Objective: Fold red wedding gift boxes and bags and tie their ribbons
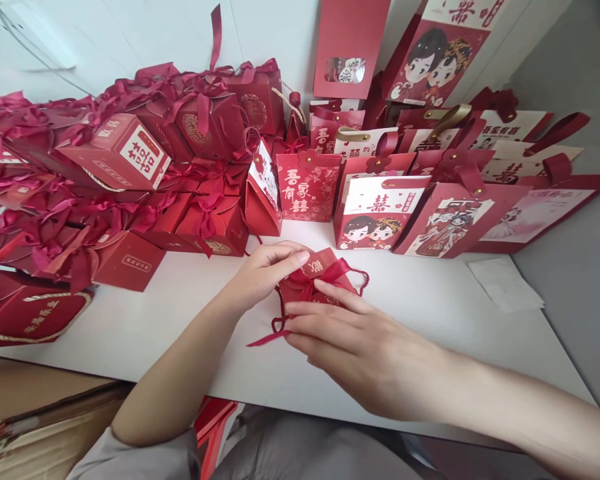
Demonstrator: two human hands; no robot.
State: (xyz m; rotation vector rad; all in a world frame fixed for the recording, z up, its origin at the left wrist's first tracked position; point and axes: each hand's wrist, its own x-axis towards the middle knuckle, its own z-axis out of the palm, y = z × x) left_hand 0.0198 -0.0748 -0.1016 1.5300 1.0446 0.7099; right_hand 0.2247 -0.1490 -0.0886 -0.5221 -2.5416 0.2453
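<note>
A small red gift box with pale printed characters stands on the white table in front of me. Dark red ribbon lies across its top, and a twisted red cord loops out at its sides. My left hand grips the box's far left edge, thumb on top and the other fingers partly hidden behind. Over the near side reaches my right hand, its fingers close together against the box and ribbon. A loose ribbon tail sticks out to the left from under its fingertips.
Many red boxes with ribbon bows are piled on the left. Upright red and white gift bags line the back right. A white paper lies at right, near the grey wall. Cardboard sits below the table's left edge.
</note>
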